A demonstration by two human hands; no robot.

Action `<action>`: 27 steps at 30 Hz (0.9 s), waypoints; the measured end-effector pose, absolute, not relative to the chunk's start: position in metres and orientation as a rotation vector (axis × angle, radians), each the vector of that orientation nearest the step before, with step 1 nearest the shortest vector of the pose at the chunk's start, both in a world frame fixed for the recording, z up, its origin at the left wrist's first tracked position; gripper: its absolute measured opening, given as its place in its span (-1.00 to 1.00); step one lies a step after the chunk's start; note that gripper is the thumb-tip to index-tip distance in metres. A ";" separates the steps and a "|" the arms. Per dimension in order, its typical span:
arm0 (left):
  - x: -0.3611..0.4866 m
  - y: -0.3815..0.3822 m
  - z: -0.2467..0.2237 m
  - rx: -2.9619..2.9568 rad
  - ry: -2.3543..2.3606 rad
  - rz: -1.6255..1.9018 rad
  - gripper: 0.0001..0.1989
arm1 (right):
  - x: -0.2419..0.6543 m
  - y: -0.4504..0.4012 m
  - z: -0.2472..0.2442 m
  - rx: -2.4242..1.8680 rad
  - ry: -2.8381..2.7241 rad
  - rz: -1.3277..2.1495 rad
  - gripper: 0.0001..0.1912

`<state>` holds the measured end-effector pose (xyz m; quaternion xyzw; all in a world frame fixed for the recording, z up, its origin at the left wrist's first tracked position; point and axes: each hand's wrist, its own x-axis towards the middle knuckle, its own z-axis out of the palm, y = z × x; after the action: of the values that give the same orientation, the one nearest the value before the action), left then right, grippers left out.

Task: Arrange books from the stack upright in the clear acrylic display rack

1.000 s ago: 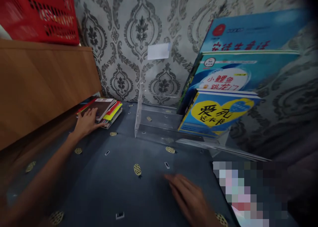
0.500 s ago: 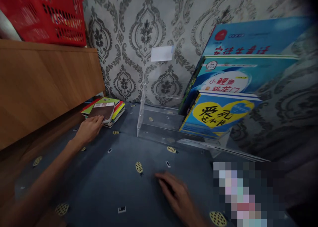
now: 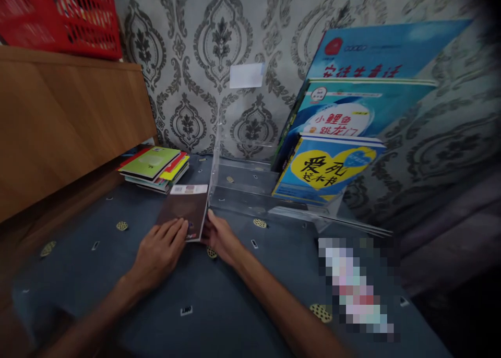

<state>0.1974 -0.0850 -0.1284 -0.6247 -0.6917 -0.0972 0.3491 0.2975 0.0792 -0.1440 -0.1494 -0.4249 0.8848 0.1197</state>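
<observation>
A thin brown book [image 3: 183,207] with a white strip along its far edge is between my hands, in front of the stack of books. My left hand [image 3: 162,246] grips its near left part, the fingers lying over the cover and the thumb hidden. At the right edge, my right hand [image 3: 221,235] holds the book with the thumb up along the side and the fingers partly beneath. Just beyond lies the stack of thin books [image 3: 152,165], a green cover on top. To the right stands a clear acrylic rack [image 3: 242,199].
Several blue picture books [image 3: 329,175] lean in the rack's right side. A white label [image 3: 246,76] is on the rack's back. At left stand a wooden cabinet [image 3: 70,107] and a red basket [image 3: 82,21]. A pixelated item [image 3: 352,285] lies at right on the dark patterned cloth [image 3: 230,306].
My left hand has drawn the brown book off the stack toward me and to the right. My right hand has moved forward and left and taken hold of its right edge.
</observation>
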 end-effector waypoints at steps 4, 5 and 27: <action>0.223 -0.100 -0.148 -1.723 -1.910 -0.301 -0.62 | 0.289 0.074 -0.156 -0.664 -1.232 2.454 -0.53; 0.228 -0.102 -0.152 -1.748 -1.935 -0.301 -0.63 | 0.291 0.074 -0.159 -0.699 -1.238 2.423 -0.54; 0.223 -0.012 -0.152 -2.329 -2.184 -0.497 -0.54 | 0.461 0.110 -0.161 -1.006 -1.720 1.800 -0.53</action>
<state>0.2228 -0.0115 -0.1517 -0.7202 -0.6751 -0.1536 -0.0449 0.4614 0.1099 -0.1613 -0.3649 -0.6239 0.6530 0.2262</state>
